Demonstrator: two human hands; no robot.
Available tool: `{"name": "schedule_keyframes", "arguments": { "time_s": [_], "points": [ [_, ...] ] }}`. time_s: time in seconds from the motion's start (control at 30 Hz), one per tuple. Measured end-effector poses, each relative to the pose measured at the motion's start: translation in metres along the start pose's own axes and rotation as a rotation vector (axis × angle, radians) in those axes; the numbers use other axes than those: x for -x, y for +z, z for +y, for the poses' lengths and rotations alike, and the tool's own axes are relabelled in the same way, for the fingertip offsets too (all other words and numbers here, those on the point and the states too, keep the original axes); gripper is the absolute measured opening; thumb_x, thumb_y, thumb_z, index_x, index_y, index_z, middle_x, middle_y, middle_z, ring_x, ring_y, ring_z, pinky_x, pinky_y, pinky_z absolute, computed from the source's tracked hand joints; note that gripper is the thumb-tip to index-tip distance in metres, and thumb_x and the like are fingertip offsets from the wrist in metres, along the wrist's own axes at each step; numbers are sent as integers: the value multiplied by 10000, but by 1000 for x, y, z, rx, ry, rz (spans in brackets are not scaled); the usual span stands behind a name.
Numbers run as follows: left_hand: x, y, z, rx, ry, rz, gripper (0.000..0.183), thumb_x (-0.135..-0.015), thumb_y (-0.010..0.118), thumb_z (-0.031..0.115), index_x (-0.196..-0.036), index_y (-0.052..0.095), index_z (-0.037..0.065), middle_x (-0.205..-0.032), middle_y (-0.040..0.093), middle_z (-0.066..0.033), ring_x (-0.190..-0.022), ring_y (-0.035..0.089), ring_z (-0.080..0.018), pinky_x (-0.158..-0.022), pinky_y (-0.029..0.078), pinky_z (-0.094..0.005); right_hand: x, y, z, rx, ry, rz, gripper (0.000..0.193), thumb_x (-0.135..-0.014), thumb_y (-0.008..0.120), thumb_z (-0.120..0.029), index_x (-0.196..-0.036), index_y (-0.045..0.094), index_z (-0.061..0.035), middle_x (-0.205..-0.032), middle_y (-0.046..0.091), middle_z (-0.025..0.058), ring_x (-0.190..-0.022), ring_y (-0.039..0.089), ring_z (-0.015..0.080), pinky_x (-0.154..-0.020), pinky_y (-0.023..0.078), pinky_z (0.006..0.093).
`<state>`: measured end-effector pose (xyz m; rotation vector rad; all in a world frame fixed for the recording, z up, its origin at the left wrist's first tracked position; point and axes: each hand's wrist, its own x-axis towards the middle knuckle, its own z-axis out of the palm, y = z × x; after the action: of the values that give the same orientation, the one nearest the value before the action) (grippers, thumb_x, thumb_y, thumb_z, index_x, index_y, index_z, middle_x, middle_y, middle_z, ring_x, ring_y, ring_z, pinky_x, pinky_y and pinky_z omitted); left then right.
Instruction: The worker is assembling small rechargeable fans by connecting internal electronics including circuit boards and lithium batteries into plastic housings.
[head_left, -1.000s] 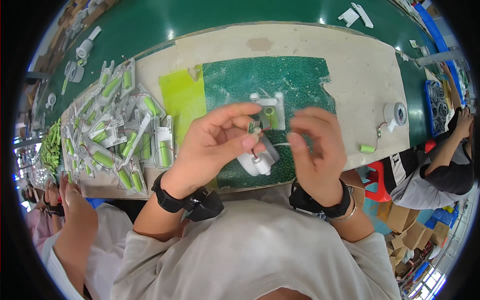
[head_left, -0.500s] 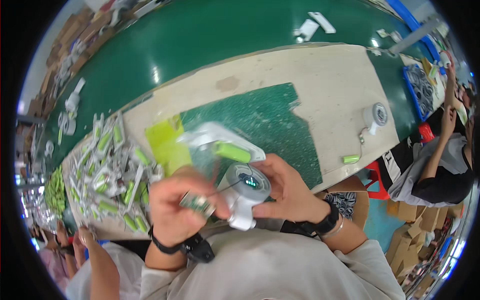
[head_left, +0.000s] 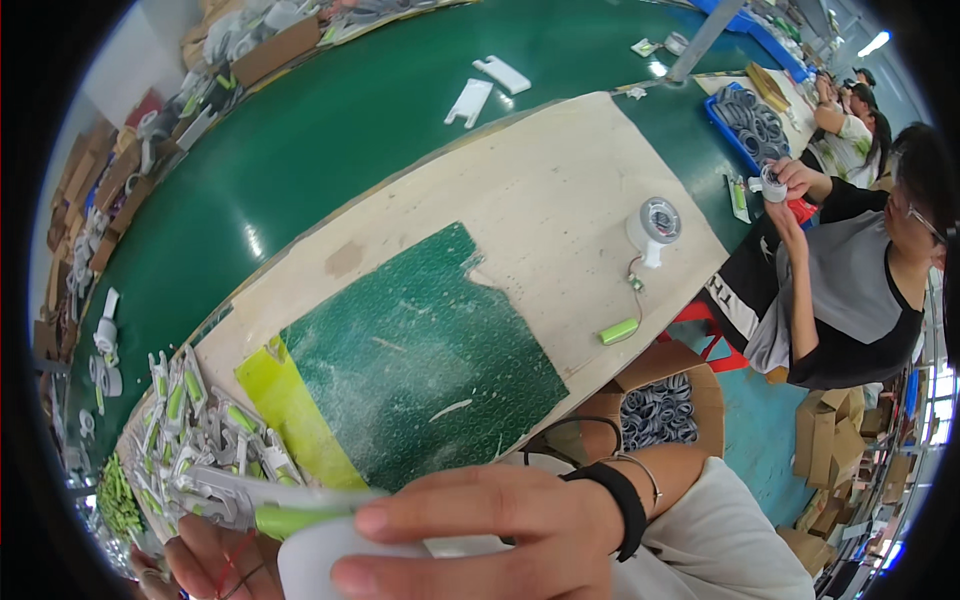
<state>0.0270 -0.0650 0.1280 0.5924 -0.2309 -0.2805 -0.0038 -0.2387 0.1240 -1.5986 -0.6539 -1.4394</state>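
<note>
My right hand point(head_left: 500, 530) is closed round a smooth white rounded housing point(head_left: 340, 562) at the lower edge, close to the camera. Just above the housing lies a green battery cell point(head_left: 288, 521), set along a pale handle shell point(head_left: 235, 490) that is partly blurred. My left hand point(head_left: 222, 560) is at the lower left, below the shell, with its fingers curled. Thin red and dark wires point(head_left: 235, 566) run across those fingers. What the left fingers grip is hidden, and the circuit board cannot be made out.
Left of the green mat point(head_left: 420, 360) lies a pile of handle shells point(head_left: 185, 420) with green cells. A round white unit point(head_left: 655, 228), wired to a green cell point(head_left: 618, 331), lies at right. A carton point(head_left: 710, 400) holds grey rings; a co-worker point(head_left: 850, 270) sits beyond.
Both hands and the white unit have moved down and left, closer to the camera. The view has turned rightward. The lit display on the unit no longer shows.
</note>
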Motion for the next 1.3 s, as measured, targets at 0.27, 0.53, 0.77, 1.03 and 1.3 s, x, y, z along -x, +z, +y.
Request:
{"name": "schedule_keyframes", "arguments": {
  "time_s": [0.27, 0.53, 0.77, 1.03, 1.3],
  "points": [
    [-12, -2, 4, -92, 109, 35, 118, -758, 521, 23, -750, 415, 72, -721, 426, -69, -607, 513, -168, -483, 421, -270, 5, 5, -3, 102, -61, 38, 143, -790, 559, -18, -921, 516, 19, -999, 575, 188, -796, 562, 293, -626, 502, 302],
    [-19, -14, 11, -245, 200, 138, 125, -785, 503, 112, -864, 420, 64, -838, 433, -84, -714, 512, -178, -578, 430, -290, 5, 7, -3, 88, -43, 83, 141, -790, 561, -15, -919, 517, 20, -994, 575, 194, -791, 563, 289, -632, 501, 299],
    [-43, -12, 12, -435, 50, 152, 214, -809, 487, 190, -964, 424, 57, -940, 439, -98, -808, 511, -186, -660, 438, -307, -7, -2, -3, -53, 124, -39, 180, -866, 487, -107, -981, 534, 24, -939, 568, 150, -753, 526, 268, -642, 474, 312],
    [-73, -15, -2, -583, 114, 188, 337, -836, 469, 279, -1078, 430, 49, -1057, 446, -113, -916, 509, -196, -754, 447, -326, 1, -14, 10, -31, 149, 5, 544, -674, 639, -204, -1084, 431, 87, -1053, 493, 217, -901, 505, 351, -771, 456, 383],
    [-93, -18, 55, -802, 31, 227, 510, -875, 447, 292, -1302, 326, 42, -1226, 427, -126, -1133, 419, -237, -962, 353, -393, 3, 2, 63, -166, 592, -176, 684, -585, 725, -213, -1149, 390, -19, -1029, 494, 179, -968, 494, 325, -815, 416, 378]
  ]
}}
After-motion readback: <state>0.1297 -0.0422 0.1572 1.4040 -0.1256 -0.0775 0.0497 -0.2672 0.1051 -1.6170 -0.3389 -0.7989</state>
